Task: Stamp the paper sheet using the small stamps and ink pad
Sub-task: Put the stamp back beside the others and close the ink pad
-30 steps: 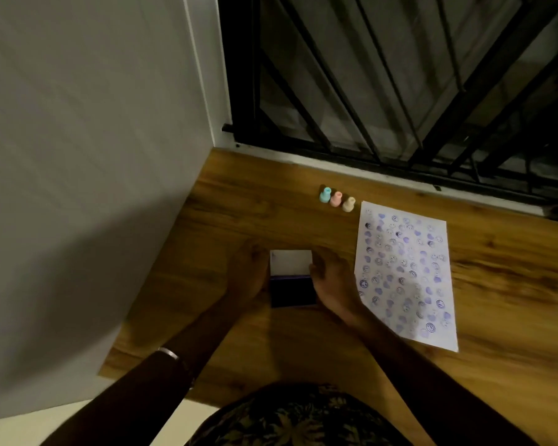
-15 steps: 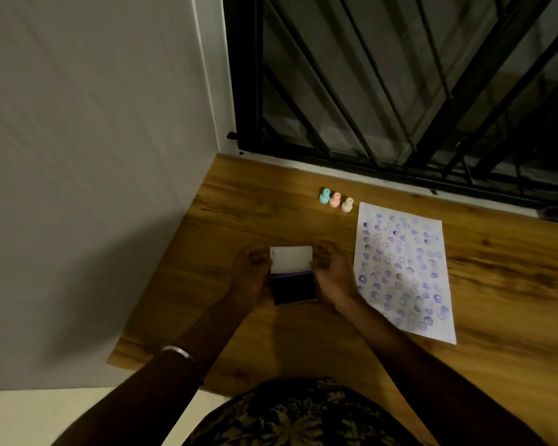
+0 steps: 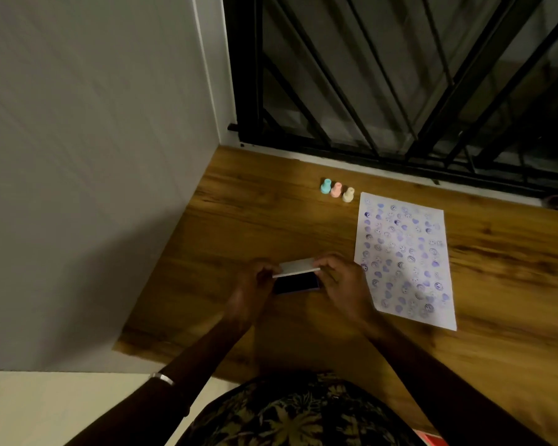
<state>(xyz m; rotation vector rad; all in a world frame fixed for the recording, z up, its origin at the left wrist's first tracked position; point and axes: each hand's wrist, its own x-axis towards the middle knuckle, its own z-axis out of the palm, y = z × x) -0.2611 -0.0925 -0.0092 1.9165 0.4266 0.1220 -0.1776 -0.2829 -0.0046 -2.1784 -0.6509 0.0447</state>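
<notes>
Paper sheet (image 3: 405,259) lies flat on the wooden table (image 3: 239,220), on the right side, and it is covered all over with purple and blue stamp marks (hearts and little round faces). Its near left edge is just beside the right hand (image 3: 342,281). Three small stamps stand in a row near the top left corner of the sheet: a blue stamp (image 3: 325,186), a pink stamp (image 3: 336,189) and a cream stamp (image 3: 348,194). They are close together and well apart from the hands. The ink pad (image 3: 298,282) sits on the table between the two hands, and its dark inside shows. Its white lid (image 3: 297,267) is tilted low over the pad. The left hand (image 3: 255,284) pinches the left end of the lid with curled fingers, and the right hand pinches the right end the same way. A thin bracelet (image 3: 161,378) is on the left arm
</notes>
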